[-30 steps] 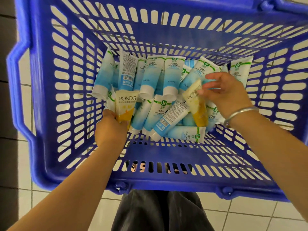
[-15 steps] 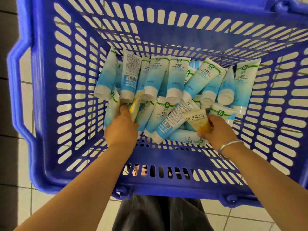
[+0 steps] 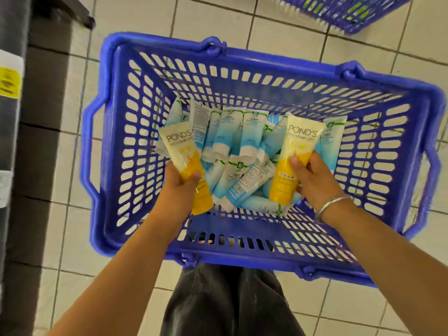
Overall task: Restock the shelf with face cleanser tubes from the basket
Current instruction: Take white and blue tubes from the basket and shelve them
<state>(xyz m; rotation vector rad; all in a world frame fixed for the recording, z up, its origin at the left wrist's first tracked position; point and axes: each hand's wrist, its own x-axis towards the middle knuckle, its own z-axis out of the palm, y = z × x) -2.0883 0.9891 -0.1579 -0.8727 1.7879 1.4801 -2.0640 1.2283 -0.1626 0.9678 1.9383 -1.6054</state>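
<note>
A blue slotted plastic basket (image 3: 242, 69) stood on the pale tiled floor (image 3: 278, 25), filling the middle of the frame. In its bottom lay a heap of blue-and-white face cleanser tubes (image 3: 232, 146), most with their white caps pointing toward the lower edge of the frame, a few lying crosswise at the near end of the pile.

The left hand (image 3: 179, 187) was closed around the yellow lower half of a white-and-yellow POND'S tube (image 3: 184, 156), held left of center with its crimped end tilted toward the upper left. The right hand (image 3: 315, 175) was clenched on a second POND'S tube (image 3: 293, 154), right of center, the thumb pressed across the front where white turned to yellow; its printed end pointed up and slightly right. Both tubes were raised above the heap, inside the basket's outline. A silver bangle (image 3: 332, 204) circled the right wrist.

Dark trousers (image 3: 230, 301) showed at the bottom center. Along the left edge ran a dark fixture (image 3: 14, 166) carrying a yellow label (image 3: 9, 83). Part of another blue basket (image 3: 344, 10) sat in the upper right corner.
</note>
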